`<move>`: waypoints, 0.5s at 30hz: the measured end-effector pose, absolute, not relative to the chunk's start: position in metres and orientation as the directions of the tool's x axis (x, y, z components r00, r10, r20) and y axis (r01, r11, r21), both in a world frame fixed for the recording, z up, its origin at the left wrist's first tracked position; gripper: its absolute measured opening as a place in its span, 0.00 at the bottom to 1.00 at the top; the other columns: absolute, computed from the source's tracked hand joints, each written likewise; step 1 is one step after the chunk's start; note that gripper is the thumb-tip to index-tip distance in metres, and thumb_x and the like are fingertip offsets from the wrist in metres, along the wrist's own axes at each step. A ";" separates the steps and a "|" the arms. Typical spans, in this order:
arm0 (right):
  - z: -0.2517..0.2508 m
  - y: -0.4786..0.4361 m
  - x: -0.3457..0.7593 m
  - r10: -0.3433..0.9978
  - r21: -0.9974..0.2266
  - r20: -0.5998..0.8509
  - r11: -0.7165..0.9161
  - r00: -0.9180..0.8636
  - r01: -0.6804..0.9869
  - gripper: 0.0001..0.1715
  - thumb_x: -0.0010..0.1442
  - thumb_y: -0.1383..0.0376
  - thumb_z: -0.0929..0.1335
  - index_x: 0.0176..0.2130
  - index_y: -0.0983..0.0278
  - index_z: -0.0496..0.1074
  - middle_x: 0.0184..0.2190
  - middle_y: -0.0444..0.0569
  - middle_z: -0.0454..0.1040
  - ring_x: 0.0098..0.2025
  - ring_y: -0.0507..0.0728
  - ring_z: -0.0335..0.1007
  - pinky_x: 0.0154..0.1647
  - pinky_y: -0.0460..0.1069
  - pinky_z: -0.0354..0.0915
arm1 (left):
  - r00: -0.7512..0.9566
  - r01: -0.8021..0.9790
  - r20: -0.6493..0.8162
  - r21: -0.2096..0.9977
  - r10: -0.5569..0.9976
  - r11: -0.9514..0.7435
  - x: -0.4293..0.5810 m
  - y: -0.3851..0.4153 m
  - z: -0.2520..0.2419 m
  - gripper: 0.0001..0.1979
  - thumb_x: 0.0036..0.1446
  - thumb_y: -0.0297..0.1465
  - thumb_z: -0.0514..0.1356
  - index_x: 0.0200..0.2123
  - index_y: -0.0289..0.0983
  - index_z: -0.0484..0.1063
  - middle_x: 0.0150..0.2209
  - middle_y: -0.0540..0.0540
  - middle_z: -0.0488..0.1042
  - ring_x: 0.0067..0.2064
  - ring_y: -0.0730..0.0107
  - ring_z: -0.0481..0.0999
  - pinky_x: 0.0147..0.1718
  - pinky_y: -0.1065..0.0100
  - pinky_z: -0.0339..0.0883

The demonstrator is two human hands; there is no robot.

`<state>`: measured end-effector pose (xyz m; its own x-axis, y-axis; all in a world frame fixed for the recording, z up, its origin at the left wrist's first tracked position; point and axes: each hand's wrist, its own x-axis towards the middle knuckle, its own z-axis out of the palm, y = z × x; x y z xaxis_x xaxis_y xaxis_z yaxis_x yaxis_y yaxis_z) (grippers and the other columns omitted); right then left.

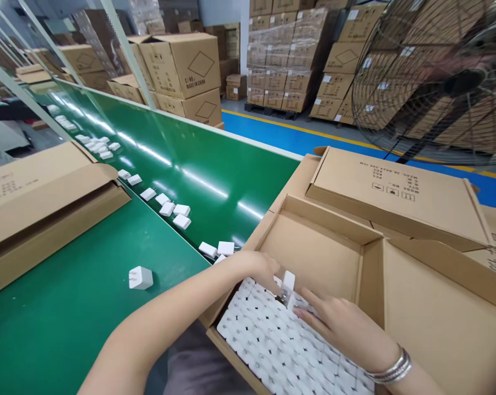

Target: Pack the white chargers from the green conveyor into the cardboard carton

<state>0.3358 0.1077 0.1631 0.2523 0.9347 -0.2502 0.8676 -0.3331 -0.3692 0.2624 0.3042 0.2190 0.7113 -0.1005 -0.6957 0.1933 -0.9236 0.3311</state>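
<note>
An open cardboard box [371,274] holds tight rows of white plug chargers [268,334]. Over the far end of these rows, my left hand [264,269] bends downward with its fingers closed at a white charger, its fingertips partly hidden. One charger [288,282] stands up above the others, between my two hands. From the right reaches my right hand [338,323], with a silver bracelet [395,368] at the wrist; its thumb and forefinger are on either side of a charger at the rows' edge. A single charger [140,278] lies on the green table [87,318] at the left, prongs showing.
Loose chargers [182,221] lie along the near edge of the green conveyor belt [215,159]. A cardboard box [46,186] sits at the left, and a closed carton [399,192] lies behind the open box. A large caged fan [445,82] stands at the right, before stacked cartons [289,55].
</note>
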 end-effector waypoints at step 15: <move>0.149 0.144 0.340 0.920 -0.496 -0.211 -0.391 0.330 0.775 0.24 0.64 0.54 0.58 0.50 0.63 0.70 0.51 0.61 0.73 0.52 0.68 0.69 0.52 0.63 0.64 | 0.830 0.274 -0.557 0.380 0.018 -0.884 0.239 0.303 0.203 0.20 0.62 0.33 0.47 0.50 0.32 0.72 0.51 0.34 0.74 0.50 0.53 0.75 0.46 0.60 0.68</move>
